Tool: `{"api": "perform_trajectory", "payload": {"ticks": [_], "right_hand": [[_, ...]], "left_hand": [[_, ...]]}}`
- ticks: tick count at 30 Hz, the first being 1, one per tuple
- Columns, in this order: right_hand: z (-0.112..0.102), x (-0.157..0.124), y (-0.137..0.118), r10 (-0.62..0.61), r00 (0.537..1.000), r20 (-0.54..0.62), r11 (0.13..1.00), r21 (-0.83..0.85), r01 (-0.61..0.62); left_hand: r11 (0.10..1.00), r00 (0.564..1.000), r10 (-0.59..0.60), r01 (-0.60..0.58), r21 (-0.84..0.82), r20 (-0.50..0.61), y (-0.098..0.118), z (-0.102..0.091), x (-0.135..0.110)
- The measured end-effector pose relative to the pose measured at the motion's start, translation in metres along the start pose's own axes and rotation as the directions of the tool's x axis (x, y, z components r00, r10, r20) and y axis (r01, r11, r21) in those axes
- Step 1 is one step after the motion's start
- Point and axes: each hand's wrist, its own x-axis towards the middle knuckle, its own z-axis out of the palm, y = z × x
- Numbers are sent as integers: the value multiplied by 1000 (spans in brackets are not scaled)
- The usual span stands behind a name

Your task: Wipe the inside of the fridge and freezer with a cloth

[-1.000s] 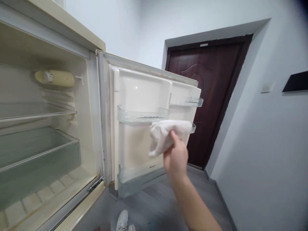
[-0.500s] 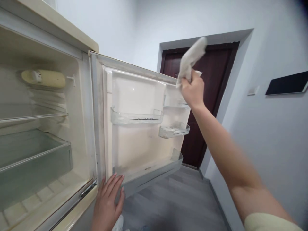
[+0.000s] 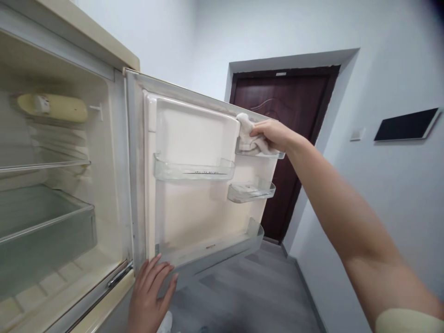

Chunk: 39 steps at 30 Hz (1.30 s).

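My right hand (image 3: 274,133) grips a white cloth (image 3: 248,138) at the upper right of the open refrigerator door (image 3: 194,208). The cloth lies in or against the small top-right door shelf (image 3: 280,156) and covers most of it. Low on the door's hinge side is my left hand (image 3: 151,286), its fingers spread beside the lower left corner; whether it presses on the door I cannot tell. Between the hands the door carries a clear shelf (image 3: 194,171) at left, a smaller clear shelf (image 3: 251,192) at right and a long bottom shelf (image 3: 222,252).
The refrigerator's interior at left has a yellowish lamp cover (image 3: 55,107), a glass shelf (image 3: 45,165) and a clear drawer (image 3: 48,245). Behind the fridge door stands a dark red room door (image 3: 298,97). A light switch (image 3: 357,134) and a black panel (image 3: 405,125) are on the right wall.
My right hand has come down with the cloth from above the door's top edge to the top-right shelf. My left hand stays near the door's lower corner. The view has shifted slightly.
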Motion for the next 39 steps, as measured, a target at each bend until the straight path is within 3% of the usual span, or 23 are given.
{"api": "perform_trajectory", "payload": {"ticks": [2, 3, 5, 6, 7, 9, 11, 13, 16, 18, 23, 26, 30, 35, 39], "right_hand": [[-10, 3, -4, -41, 989, -144, 999, -35, 37], [-15, 5, -6, -106, 959, -263, 994, -45, 98], [-21, 7, -8, -292, 836, -464, 956, -124, 266], [-22, 7, -8, -395, 771, -499, 919, -204, 339], [-21, 5, -8, -499, 723, -478, 866, -301, 399], [-16, -1, -7, -656, 697, -289, 728, -486, 483], [-8, -8, -8, -681, 730, -49, 613, -584, 532], [-1, -12, -10, -608, 783, 130, 557, -632, 538], [0, -11, -13, -426, 869, 250, 501, -734, 457], [-7, -7, -14, -348, 897, 274, 411, -815, 409], [-43, 5, -9, -241, 949, 206, 40, -974, 222], [-59, 7, -7, -195, 973, 121, -71, -991, 109], [-55, 6, -8, -179, 981, 69, -44, -997, 63], [-41, 3, -5, 65, 991, 114, 244, -965, 95], [-36, 0, -7, 137, 974, 178, 440, -892, 101]], "left_hand": [[1000, 1000, 25, -25, -2, -1, -1, -2, 0], [999, 999, 32, -32, -3, 0, -2, -3, 0], [999, 999, 34, -34, -9, -3, -2, -6, 0], [999, 999, 33, -34, -14, -8, -2, -7, 0], [999, 999, 33, -33, -20, -13, -2, -7, 0], [999, 999, 37, -38, -30, -21, -2, -8, -1], [998, 999, 39, -39, -40, -20, -4, -7, -2], [997, 999, 48, -50, -56, -23, -6, -7, -4], [995, 998, 56, -59, -78, -38, -8, -8, -5], [995, 998, 51, -54, -83, -44, -9, -8, -6], [994, 998, 44, -49, -100, -42, -10, -7, -9], [992, 998, 36, -42, -115, -60, -10, -6, -10], [992, 998, 32, -38, -121, -49, -10, -6, -9], [993, 998, 56, -57, -108, -12, -13, -7, -11], [993, 998, 52, -54, -103, -24, -12, -5, -12]]}}
